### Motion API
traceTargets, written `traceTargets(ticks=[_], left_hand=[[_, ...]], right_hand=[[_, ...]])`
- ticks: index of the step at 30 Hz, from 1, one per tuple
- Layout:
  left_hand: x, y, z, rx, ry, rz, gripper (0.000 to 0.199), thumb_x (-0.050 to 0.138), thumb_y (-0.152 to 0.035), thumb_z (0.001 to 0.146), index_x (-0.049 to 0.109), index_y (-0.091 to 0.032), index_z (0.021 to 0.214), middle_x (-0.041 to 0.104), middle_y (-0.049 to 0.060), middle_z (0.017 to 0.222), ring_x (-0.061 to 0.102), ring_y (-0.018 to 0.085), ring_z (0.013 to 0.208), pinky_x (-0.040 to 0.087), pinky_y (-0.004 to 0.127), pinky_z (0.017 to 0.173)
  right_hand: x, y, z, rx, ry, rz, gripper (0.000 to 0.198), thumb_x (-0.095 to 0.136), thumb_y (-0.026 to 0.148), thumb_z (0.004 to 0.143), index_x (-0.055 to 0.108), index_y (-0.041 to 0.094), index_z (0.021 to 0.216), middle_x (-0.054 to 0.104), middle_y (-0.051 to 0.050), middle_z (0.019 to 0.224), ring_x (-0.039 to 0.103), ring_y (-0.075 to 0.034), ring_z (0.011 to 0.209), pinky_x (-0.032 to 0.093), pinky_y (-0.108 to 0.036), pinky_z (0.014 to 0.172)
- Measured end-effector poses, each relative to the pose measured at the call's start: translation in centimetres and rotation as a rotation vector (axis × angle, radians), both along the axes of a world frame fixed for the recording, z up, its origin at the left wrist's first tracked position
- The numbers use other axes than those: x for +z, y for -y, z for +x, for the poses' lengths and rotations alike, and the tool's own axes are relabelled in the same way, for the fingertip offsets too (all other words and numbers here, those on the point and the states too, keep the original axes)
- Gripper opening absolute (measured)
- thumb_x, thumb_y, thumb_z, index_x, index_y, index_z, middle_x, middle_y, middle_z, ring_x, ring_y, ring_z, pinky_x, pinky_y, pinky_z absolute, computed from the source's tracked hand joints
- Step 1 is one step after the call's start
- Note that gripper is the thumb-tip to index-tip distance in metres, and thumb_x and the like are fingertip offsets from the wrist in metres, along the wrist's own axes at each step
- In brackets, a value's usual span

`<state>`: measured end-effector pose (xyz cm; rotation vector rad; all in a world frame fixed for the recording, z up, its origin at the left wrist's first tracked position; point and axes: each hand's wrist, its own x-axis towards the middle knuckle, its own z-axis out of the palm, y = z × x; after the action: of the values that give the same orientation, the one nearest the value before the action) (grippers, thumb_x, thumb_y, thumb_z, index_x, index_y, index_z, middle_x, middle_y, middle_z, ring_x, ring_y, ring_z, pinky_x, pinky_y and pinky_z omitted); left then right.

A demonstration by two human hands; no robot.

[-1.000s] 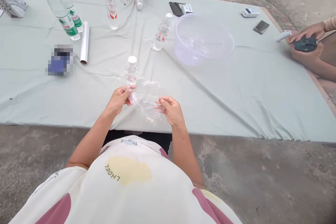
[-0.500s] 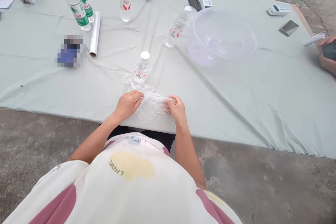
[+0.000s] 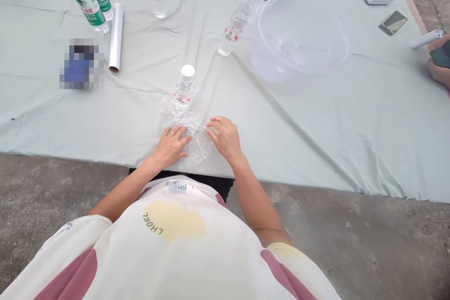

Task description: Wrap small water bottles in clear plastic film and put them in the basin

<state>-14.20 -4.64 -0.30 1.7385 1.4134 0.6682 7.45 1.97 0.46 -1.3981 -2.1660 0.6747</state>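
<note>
Left hand (image 3: 172, 146) has flattened, fingers (image 3: 181, 132) spread on clear film (image 3: 197, 150) — right hand (image 3: 227, 139) seemingly pinching the film's edge.

The person's left hand (image 3: 171, 146) lies on a crumpled clear film (image 3: 197, 149), with its fingers spread. The right hand (image 3: 227, 138) is at the other side of this film, with thumb and fingertips at its edge; whether they pinch it, I cannot tell. Just beyond the film stands a small bottle (image 3: 183, 93) with a white cap. Both are on a cloth-covered counter (image 3: 316, 140). Farther away, on the left side, a white roll (image 3: 116, 37) lies near two green-labelled bottles (image 3: 88, 8). On the right side, another bottle (image 3: 235, 30) stands beside a large translucent tub (image 3: 260, 63).
</note>
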Motion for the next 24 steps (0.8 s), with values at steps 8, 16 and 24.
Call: traceTargets(ticks=[8,16,24], left_hand=[[-0.5,0.6,-1.7,-0.234,-0.641,0.106,0.086,0.082,-0.037,0.075,0.041,-0.024,0.149,0.031,0.017,0.162,0.027,0.035,0.150,0.021,0.057,0.121],[-0.5,0.9,-1.6,-0.195,-0.687,0.082,0.095,0.083,-0.046,0.071,0.039,-0.024,0.152,0.026,0.020,0.163,0.022,0.037,0.152,0.014,0.064,0.120],[-0.4,0.8,-1.4,-0.243,-0.674,0.076,0.104,0.087,-0.050,0.064,0.038,-0.025,0.152,0.023,0.021,0.163,0.017,0.040,0.152,0.011,0.069,0.117]], right_hand=[[-1.8,-9.4,5.1,-0.488,-0.328,-0.404,0.006,0.057,0.026,0.082,0.057,0.020,0.081,0.064,0.003,0.068,0.046,-0.009,0.044,0.045,-0.027,0.057],[1.0,-11.5,6.7,-0.578,0.003,-0.192,0.025,0.058,0.026,0.083,0.063,0.018,0.106,0.070,-0.009,0.104,0.066,-0.019,0.078,0.051,-0.042,0.087],[2.0,-9.2,-6.3,0.208,-0.302,-0.248,0.084,0.077,0.055,0.071,0.044,0.025,0.143,0.056,-0.010,0.142,0.048,-0.031,0.136,0.039,-0.048,0.111]])
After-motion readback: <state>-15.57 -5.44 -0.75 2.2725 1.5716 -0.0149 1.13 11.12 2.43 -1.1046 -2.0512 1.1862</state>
